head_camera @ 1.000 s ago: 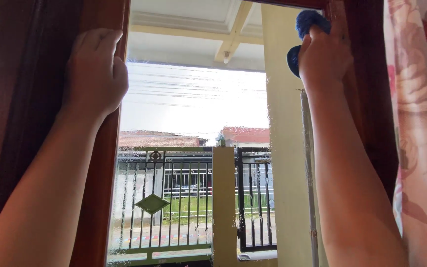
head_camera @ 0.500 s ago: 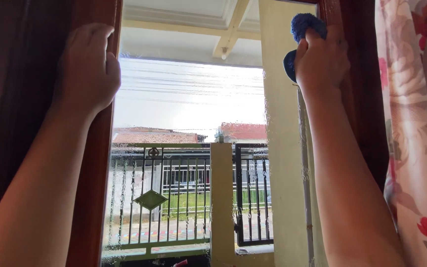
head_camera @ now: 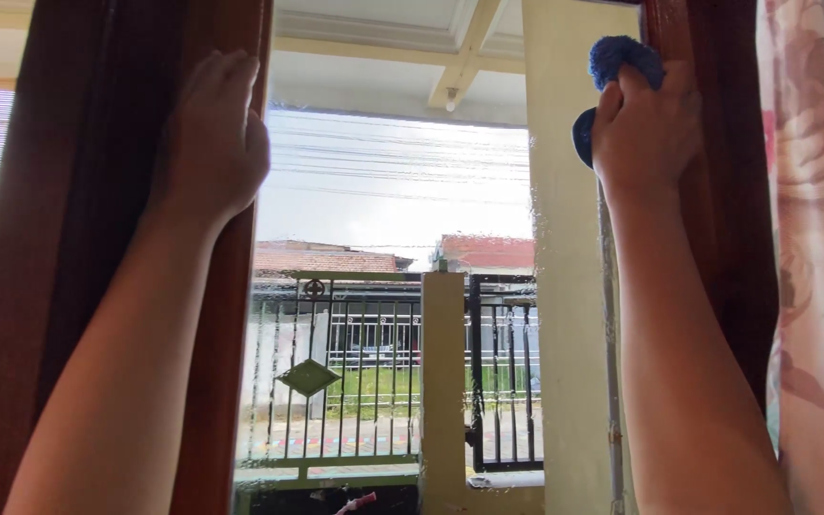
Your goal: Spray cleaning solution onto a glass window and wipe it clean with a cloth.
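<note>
At upper right, the right hand (head_camera: 646, 129) clenches a blue cloth (head_camera: 612, 67) against the pane (head_camera: 393, 210) beside the frame (head_camera: 717, 191). The left hand (head_camera: 216, 133) lies flat on the left frame, gripping nothing. Wet glass could let the cloth slide and the hand knock the wood.

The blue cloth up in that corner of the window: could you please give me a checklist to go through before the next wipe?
1. Blue cloth gripped by the right hand: ok.
2. Cloth at the pane's top right corner, against the right frame: ok.
3. Left hand braced flat on the left frame: ok.
4. Floral curtain clear of the glass: ok.
5. Glass clean: not ok, streaks and droplets remain lower down.
6. Cloth wet enough: cannot tell.
</note>
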